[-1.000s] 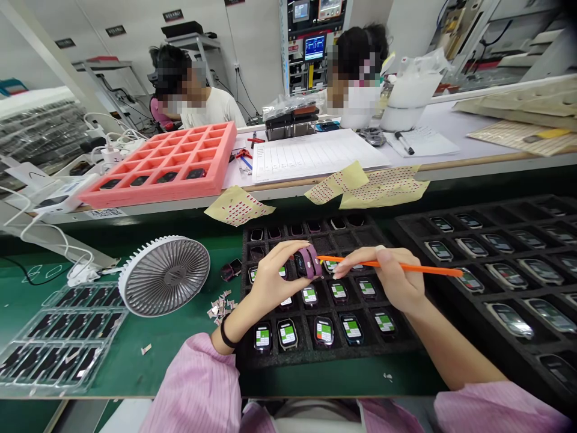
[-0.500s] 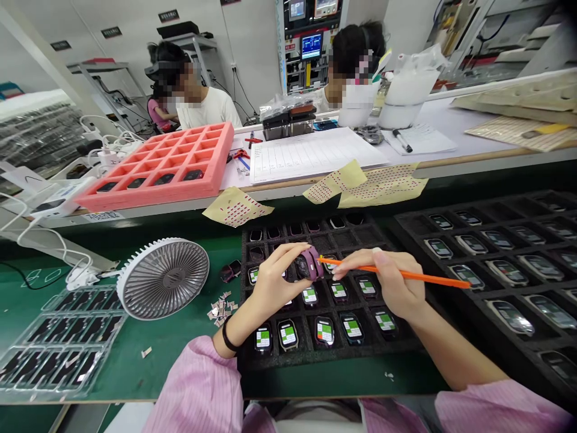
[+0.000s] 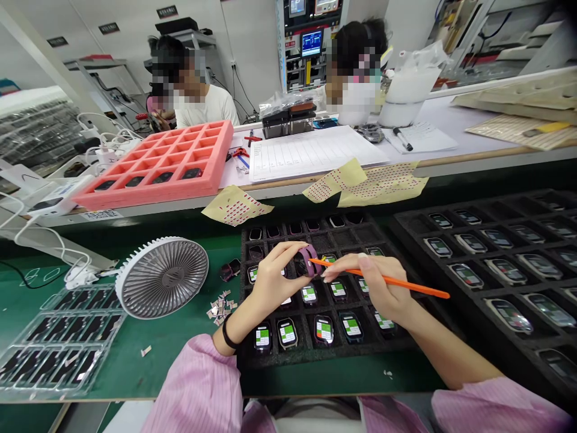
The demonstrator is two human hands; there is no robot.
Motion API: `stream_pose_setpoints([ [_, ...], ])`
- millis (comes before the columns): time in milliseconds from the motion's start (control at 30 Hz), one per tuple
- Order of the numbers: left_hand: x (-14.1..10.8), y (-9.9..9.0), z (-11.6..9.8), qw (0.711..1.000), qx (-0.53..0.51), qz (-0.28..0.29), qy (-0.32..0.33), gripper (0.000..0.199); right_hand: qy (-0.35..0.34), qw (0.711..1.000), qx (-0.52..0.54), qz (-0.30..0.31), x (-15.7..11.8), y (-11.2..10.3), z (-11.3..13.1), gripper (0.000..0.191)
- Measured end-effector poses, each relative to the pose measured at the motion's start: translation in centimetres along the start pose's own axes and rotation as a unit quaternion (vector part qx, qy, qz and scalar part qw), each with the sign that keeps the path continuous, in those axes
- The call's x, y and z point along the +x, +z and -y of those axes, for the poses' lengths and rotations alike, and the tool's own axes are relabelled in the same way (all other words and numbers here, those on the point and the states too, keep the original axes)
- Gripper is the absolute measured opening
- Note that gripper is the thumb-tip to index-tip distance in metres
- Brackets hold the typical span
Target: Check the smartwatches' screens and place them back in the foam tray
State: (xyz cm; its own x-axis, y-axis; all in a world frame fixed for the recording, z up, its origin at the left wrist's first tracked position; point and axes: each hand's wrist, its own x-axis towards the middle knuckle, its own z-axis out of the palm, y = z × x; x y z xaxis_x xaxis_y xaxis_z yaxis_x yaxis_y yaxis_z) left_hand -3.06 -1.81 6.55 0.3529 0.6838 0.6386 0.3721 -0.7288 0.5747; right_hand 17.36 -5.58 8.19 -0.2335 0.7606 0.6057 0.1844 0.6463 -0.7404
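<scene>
the left hand [image 3: 274, 282] clamps a purple-banded smartwatch [image 3: 309, 261] between thumb and fingers, the watch at its 2 o'clock above a black foam tray [image 3: 331, 355], while the right hand [image 3: 383, 288] grips an orange stick [image 3: 406, 283], its tip just beside the watch at 9 o'clock.

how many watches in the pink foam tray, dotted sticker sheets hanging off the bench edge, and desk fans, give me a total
watches in the pink foam tray: 4
dotted sticker sheets: 3
desk fans: 1
total: 8
</scene>
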Motion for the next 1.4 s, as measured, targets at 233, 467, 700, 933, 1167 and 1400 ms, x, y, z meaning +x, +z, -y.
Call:
stream_pose_setpoints([
  [233, 0.7, 0.7, 2.1, 0.881, -0.36, 0.0, -0.307, 0.048, -0.045, 0.991, -0.109, -0.07, 1.0, 0.8, -0.7, 0.028],
  [467, -0.4, 2.6, 2.4, 0.747, -0.514, 0.03, -0.421, 0.041, -0.109, 0.985, -0.125, -0.043, 1.2, 2.5, -2.8, 0.029],
  [700, -0.9, 3.2, 1.7, 0.725, -0.547, 0.054, -0.415, 0.042, -0.133, 0.981, -0.127, -0.06, 0.8, 2.4, -2.7, 0.038],
  [933, -0.9, 3.1, 0.4, 0.633, -0.63, 0.002, -0.449, 0.035, -0.214, 0.959, -0.169, -0.074, 0.4, 3.8, -3.2, 0.062],
  [1167, -1.1, 3.3, -0.9, 0.55, -0.668, -0.028, -0.5, 0.031, -0.315, 0.892, -0.302, -0.115, -0.2, 4.7, -4.4, 0.067],
  [1400, -0.1, 3.4, 1.2, 0.663, -0.576, -0.027, -0.477, 0.026, -0.241, 0.928, -0.27, -0.083, 0.2, 3.5, -5.1, 0.061],
])
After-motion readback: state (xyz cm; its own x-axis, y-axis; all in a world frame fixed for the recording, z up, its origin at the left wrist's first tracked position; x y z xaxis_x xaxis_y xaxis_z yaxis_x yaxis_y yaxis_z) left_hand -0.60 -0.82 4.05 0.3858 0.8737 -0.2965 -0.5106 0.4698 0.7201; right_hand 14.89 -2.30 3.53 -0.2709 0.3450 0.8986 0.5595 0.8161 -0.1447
